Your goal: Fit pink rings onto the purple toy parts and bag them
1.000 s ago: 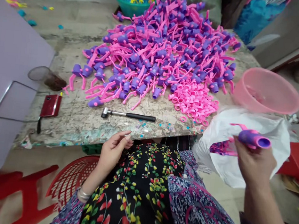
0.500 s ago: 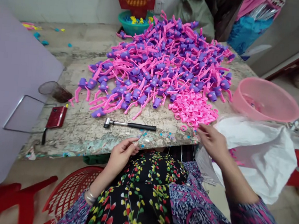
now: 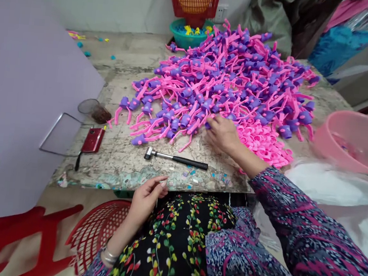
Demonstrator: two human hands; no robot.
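Note:
My right hand [image 3: 222,135] is at the front of a heap of purple and pink plastic toy parts [image 3: 204,88]. Its fingers are closed on one purple and pink toy part [image 3: 208,125], mostly hidden by the hand. Beside that wrist lies a pile of small pink plastic rings [image 3: 263,145]. Over my lap, near the table's front edge, my left hand [image 3: 146,197] is curled with thumb and fingers together; whatever may be in it cannot be made out. A small hammer [image 3: 177,158] with a black handle lies on the table between the hands and the heap.
To the left are a red phone-like object [image 3: 93,140], a metal wire frame [image 3: 53,131] and a tipped cup [image 3: 91,109]. A pink basin [image 3: 351,135] and white plastic bag [image 3: 331,181] stand right. A green bowl [image 3: 188,39] sits behind the heap.
My right hand has moved from beside the pink rings, left and forward, to a purple and pink toy part. My left hand stays nearly in place. The view has turned slightly left.

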